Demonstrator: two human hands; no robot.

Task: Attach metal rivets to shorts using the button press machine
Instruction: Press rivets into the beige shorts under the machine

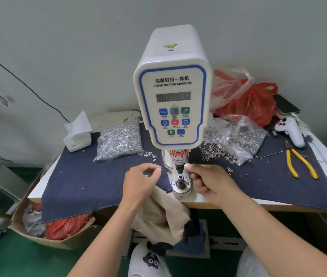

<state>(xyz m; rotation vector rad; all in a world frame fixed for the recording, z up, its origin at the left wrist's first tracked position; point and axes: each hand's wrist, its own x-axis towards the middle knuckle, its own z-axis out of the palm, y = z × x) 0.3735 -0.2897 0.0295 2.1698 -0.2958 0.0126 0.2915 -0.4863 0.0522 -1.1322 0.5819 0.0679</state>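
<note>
White table [38,188] shoved against a plain grey wall [78,47], most of the top covered with a dark blue cloth [82,180] that hangs over the front edge. The press [172,100] stands mid-table near the front edge, "SERVO BUTTON MACHINE" on its panel, display dark. Bag of rivets [119,140] sits toward the back left, a few spilled loose on the cloth beside it, and a tissue box [77,134] is at the back left corner. Second bag [236,138] of small metal rings is back right, with red plastic bags [246,100] behind it by the wall. Yellow pliers [298,162] lie near the right edge, a white handheld thing [290,130] and a phone [285,104] further back. The beige shorts [162,212] droop off the front edge below the die. Left hand [138,182] hovers over the cloth, fingers curled narrow, can't tell if it's pinching anything. Right hand [208,180] is up at the punch, thumb and finger pinched, whatever's in there is too small to see. Green floor [18,260], cardboard box [38,232] under the left corner.
</note>
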